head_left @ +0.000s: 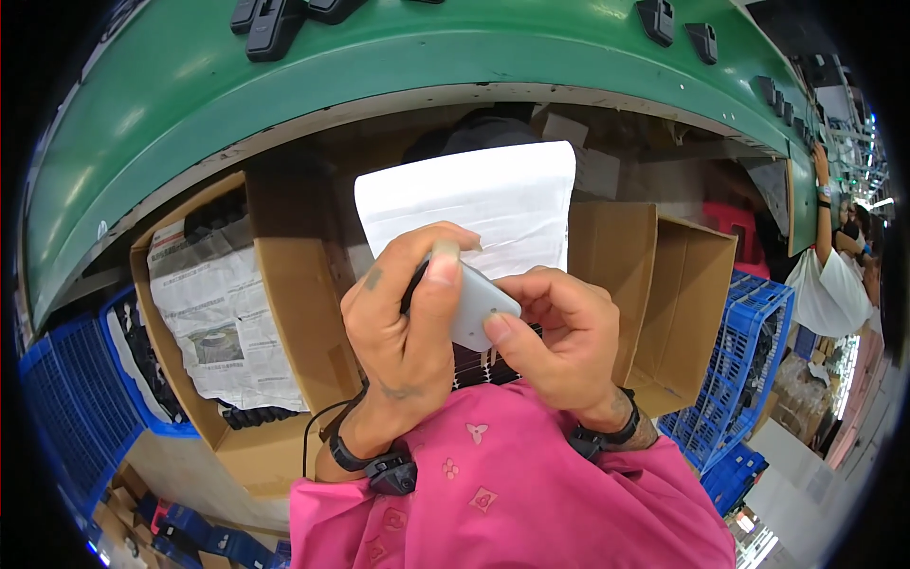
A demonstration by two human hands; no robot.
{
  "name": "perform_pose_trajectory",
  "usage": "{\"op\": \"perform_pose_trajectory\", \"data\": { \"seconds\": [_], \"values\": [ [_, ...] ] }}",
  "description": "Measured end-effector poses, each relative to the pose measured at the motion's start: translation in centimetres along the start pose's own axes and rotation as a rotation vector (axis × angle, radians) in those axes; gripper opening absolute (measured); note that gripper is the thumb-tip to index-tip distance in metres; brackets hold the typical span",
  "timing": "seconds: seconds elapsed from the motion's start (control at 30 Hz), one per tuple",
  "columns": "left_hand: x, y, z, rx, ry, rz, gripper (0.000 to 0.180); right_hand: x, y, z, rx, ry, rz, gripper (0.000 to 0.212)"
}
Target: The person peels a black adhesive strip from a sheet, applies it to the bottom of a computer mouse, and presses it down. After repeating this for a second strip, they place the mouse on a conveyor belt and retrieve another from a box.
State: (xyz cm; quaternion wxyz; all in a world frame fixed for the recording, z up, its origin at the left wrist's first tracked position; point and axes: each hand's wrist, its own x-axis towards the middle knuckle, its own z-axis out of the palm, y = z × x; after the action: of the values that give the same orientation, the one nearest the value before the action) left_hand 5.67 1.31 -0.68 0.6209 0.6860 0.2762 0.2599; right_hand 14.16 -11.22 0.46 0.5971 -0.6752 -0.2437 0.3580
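Observation:
My left hand is closed around a flat, light grey piece with rounded corners, its thumb pressed on the upper end. A small dark dot or hole shows near the piece's lower edge, and something dark lies along its left side, partly hidden by my fingers. My right hand pinches the piece's right corner, thumb on its face and fingers curled behind. Beyond my hands, a white sheet lies with its far end curved over. Dark items below the hands are mostly covered.
A green work surface curves across the far side, with black plastic parts on it. At left stands a cardboard box with newspaper over dark parts. Right are another cardboard box and a blue crate. Another person's arm shows far right.

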Motion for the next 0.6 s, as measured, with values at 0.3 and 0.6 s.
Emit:
{"op": "perform_pose_trajectory", "data": {
  "seconds": [0.3,0.6],
  "values": [
    [-0.7,0.5,-0.6,-0.017,-0.066,0.133,0.029,-1.1,0.4,0.2,0.131,0.079,-0.098,0.020],
    [-0.9,1.1,-1.3,-0.044,-0.162,0.233,0.031,-1.8,-0.2,0.0,0.153,0.048,-0.120,0.023]
  ]
}}
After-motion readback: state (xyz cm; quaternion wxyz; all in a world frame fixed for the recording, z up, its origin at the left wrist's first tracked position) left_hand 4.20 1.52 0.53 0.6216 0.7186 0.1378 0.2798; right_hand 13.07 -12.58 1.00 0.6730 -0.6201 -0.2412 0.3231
